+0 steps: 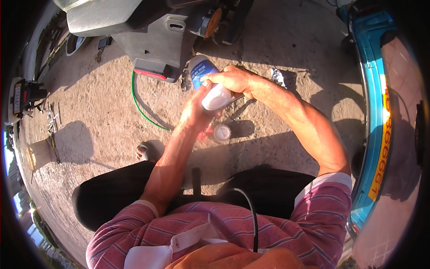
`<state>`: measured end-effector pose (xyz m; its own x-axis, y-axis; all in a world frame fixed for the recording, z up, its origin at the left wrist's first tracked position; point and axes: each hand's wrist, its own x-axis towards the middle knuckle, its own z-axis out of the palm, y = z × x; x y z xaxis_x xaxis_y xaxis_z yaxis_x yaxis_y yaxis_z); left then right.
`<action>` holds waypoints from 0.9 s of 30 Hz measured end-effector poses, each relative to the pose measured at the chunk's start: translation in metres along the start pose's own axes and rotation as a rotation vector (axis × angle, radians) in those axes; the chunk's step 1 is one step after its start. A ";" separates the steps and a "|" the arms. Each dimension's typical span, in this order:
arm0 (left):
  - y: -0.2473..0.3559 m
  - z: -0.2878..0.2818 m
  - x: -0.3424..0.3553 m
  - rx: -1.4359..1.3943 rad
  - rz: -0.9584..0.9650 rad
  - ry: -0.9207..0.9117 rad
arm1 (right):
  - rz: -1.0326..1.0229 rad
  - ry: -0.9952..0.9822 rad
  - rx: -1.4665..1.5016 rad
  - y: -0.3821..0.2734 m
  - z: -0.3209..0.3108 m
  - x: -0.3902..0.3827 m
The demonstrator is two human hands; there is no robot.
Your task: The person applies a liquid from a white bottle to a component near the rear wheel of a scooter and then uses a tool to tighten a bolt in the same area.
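Note:
Both hands grip a plastic bottle (200, 69) with a blue printed label, held at a tilt above the ground. Its white rounded end is toward me. My left hand (196, 110) wraps the white end from the left, thumb up along the side. From the right, my right hand (236, 82) reaches across the bottle's middle; its fingertips are close to the left thumb, and some fingers are hidden. Below the hands, a round white-faced gauge (222, 132) lies beside a red part (205, 133). A thin green hose (142, 111) curves over the ground toward my left forearm.
A grey scooter's rear (154, 49) with a red reflector (154, 71) stands just ahead. Crumpled silver foil (277, 77) lies right of my right hand. A blue vehicle side (365, 179) with a yellow strip runs along the right. Several tools (53, 127) lie on the rough ground at left.

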<state>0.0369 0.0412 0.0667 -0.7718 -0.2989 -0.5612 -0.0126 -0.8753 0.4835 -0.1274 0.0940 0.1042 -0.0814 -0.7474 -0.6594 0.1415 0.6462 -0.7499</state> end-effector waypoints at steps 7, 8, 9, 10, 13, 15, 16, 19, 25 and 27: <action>0.005 0.003 -0.001 0.056 0.034 0.001 | -0.038 0.038 0.040 0.002 0.005 -0.001; 0.007 0.003 -0.001 0.050 -0.005 0.018 | -0.029 0.043 0.025 0.004 0.005 0.001; 0.008 0.002 -0.002 0.044 -0.043 0.035 | -0.029 0.040 0.025 0.007 0.005 0.003; 0.007 0.001 -0.002 0.042 -0.042 0.033 | 0.000 0.044 0.067 0.005 0.005 0.000; 0.004 -0.002 -0.001 -0.022 -0.113 0.003 | 0.034 0.061 0.121 0.002 0.006 0.000; 0.006 0.003 -0.003 -0.029 -0.089 -0.016 | 0.039 0.070 0.137 0.000 0.006 -0.001; 0.005 0.000 -0.002 -0.028 -0.089 -0.017 | 0.023 0.067 0.069 -0.006 0.006 -0.005; -0.001 -0.012 0.003 -0.054 -0.063 -0.081 | -0.042 0.077 0.039 0.001 0.009 0.001; -0.003 -0.030 0.010 -0.045 0.022 -0.122 | -0.072 0.120 0.083 0.007 0.015 0.003; -0.004 -0.028 0.010 0.008 0.045 -0.045 | -0.068 0.093 0.069 0.005 0.015 0.001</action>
<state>0.0476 0.0306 0.0405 -0.7998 -0.3200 -0.5079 0.0179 -0.8584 0.5126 -0.1124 0.0943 0.1004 -0.1837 -0.7697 -0.6114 0.1998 0.5797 -0.7899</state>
